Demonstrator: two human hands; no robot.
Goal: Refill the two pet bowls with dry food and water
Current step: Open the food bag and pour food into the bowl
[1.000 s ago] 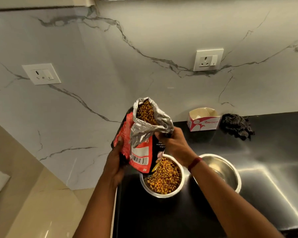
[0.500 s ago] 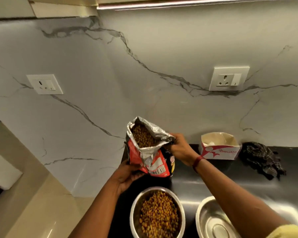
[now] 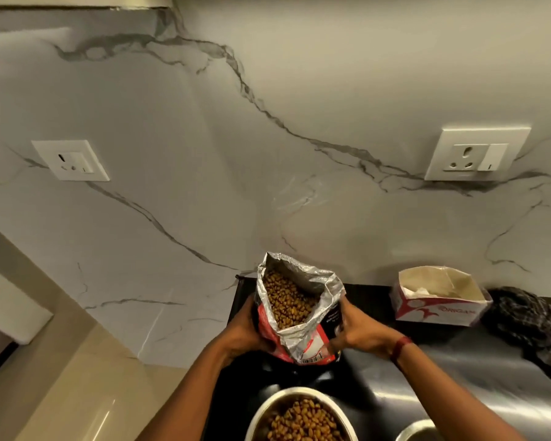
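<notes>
The open food bag [image 3: 295, 316] stood upright on the black desk [image 3: 379, 377] behind the kibble-filled bowl [image 3: 299, 418]. The left hand [image 3: 247, 329] and right hand [image 3: 355, 332] each had their grip clasped on the bag's sides. A second bowl [image 3: 415, 432] showed at the right.

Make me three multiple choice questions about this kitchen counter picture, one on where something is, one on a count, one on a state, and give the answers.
1. Where does the red and white box stand?
A. Left of the food bag
B. Right of the food bag, by the wall
C. Inside the bowl

2. How many wall sockets show?
A. One
B. Two
C. Four

3. What state is the food bag in?
A. Sealed shut
B. Empty and flattened
C. Open at the top, kibble inside

Answers:
1. B, it stands on the counter right of the bag, beside a dark cloth.
2. B, a left socket and a right socket.
3. C, the left hand and right hand hold it upright with kibble showing.
</notes>
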